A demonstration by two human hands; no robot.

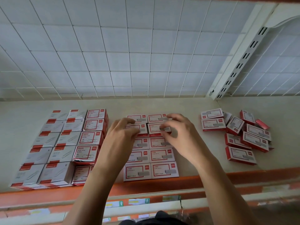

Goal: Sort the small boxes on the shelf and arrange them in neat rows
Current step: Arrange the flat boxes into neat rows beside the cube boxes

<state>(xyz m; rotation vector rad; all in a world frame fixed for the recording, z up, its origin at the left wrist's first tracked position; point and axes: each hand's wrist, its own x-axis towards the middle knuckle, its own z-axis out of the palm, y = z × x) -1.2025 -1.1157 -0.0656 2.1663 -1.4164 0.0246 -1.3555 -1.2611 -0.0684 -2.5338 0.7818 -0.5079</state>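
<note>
Small red-and-white staple boxes lie in two neat columns (151, 171) at the middle of the shelf. My left hand (123, 132) rests fingers-down on a box (142, 127) stacked near the back of the left column. My right hand (178, 132) pinches the neighbouring raised box (155, 128) on the right column between thumb and fingers. A loose, jumbled heap of the same boxes (246, 137) lies to the right, with two boxes (212, 119) squared up at its back left.
To the left stand tidy rows of larger paper-clip boxes (53, 150) and a column of red-framed boxes (92, 137). The beige shelf (194, 159) has an orange front edge (162, 184); a white wire grid (129, 54) and a slotted upright (240, 62) form the back.
</note>
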